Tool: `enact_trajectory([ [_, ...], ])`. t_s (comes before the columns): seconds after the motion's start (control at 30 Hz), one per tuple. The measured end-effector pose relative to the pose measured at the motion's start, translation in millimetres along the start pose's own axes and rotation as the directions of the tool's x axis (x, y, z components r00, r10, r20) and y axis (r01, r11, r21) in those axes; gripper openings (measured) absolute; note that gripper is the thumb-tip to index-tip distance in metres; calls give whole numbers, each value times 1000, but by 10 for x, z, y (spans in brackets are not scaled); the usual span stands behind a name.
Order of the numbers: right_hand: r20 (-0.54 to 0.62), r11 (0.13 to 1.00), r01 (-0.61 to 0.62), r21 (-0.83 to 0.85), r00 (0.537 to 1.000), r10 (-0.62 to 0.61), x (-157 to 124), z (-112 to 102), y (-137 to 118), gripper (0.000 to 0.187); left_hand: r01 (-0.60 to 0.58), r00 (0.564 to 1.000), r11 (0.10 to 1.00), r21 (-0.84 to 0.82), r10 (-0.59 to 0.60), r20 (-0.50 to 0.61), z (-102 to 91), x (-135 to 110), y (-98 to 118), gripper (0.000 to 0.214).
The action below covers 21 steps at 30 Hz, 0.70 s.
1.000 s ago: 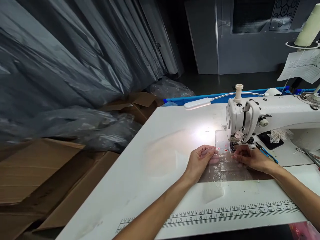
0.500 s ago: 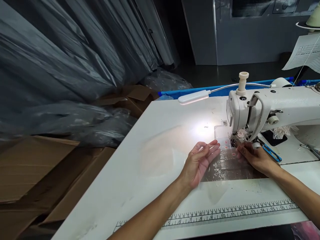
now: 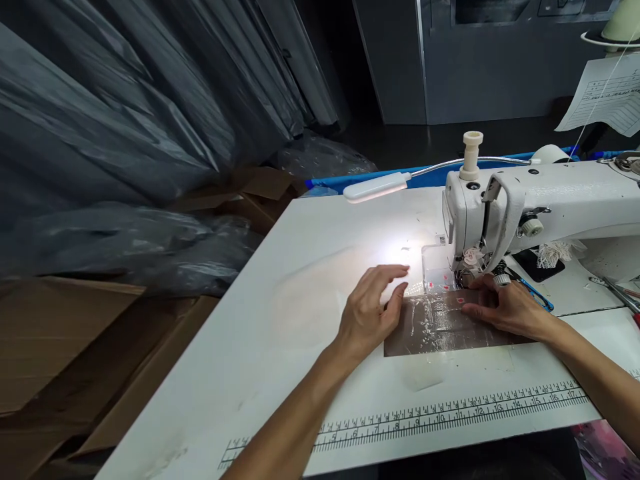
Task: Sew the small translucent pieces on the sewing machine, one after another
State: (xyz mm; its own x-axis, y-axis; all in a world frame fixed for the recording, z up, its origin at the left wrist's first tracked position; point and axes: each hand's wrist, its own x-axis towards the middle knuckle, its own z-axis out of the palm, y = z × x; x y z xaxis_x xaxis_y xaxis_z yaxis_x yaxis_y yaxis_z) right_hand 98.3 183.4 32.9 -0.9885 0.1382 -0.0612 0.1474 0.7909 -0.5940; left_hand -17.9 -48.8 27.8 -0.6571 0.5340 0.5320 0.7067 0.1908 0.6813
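Observation:
A brown sheet [image 3: 435,330] with a shiny clear surface lies flat on the table, its far edge close to the needle area of the white sewing machine [image 3: 463,207]. Small red marks show on and just beyond it. My left hand [image 3: 370,310] arches over the sheet's left end, thumb and fingers apart. On the right, my right hand [image 3: 507,310] rests on the sheet beside the presser foot, its thumb spread from the other fingers. Those fingertips are partly hidden by the machine. Blue thread snips [image 3: 543,300] lie just behind that hand.
A lit white lamp [image 3: 377,188] hangs over the table on a bendable neck. A printed ruler [image 3: 410,427] runs along the table's front edge. Cardboard boxes [image 3: 60,347] and plastic-wrapped goods [image 3: 190,240] stand at the left. White lace [image 3: 553,253] lies under the machine arm.
My left hand has let go of the clear film edge, turned palm down and moved slightly left. The brown sheet now lies flatter. The right hand stays beside the presser foot.

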Motion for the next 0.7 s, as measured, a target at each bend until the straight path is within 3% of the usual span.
enact_trajectory([
  [0.03,37,1000,2,-18,999,-1,0,-26,-4,34,-124,985,991,49,117,129,-12,-8,-6,15],
  [0.1,68,998,3,-58,998,1,5,-59,3,30,-281,882,958,52,236,408,-3,-40,0,23],
  [0.17,28,994,-26,-103,999,29,15,-78,26,16,-334,780,938,89,223,585,38,-89,17,39],
  [0.23,-13,994,-29,-104,1000,27,22,-96,48,12,-356,744,919,170,169,647,87,-138,34,53],
  [0.4,65,1000,19,1,998,-19,14,-152,25,22,-374,725,894,249,114,679,127,-186,63,69],
  [0.57,130,993,-4,118,991,-12,-41,-188,-13,17,-352,729,916,192,139,670,72,-168,75,70],
  [0.63,210,963,-38,266,977,-20,-65,-193,-20,18,-308,758,942,132,159,632,47,-156,100,66],
  [0.7,288,901,-99,422,957,-30,-69,-182,-40,21,-178,828,980,89,100,551,26,-139,149,58],
])
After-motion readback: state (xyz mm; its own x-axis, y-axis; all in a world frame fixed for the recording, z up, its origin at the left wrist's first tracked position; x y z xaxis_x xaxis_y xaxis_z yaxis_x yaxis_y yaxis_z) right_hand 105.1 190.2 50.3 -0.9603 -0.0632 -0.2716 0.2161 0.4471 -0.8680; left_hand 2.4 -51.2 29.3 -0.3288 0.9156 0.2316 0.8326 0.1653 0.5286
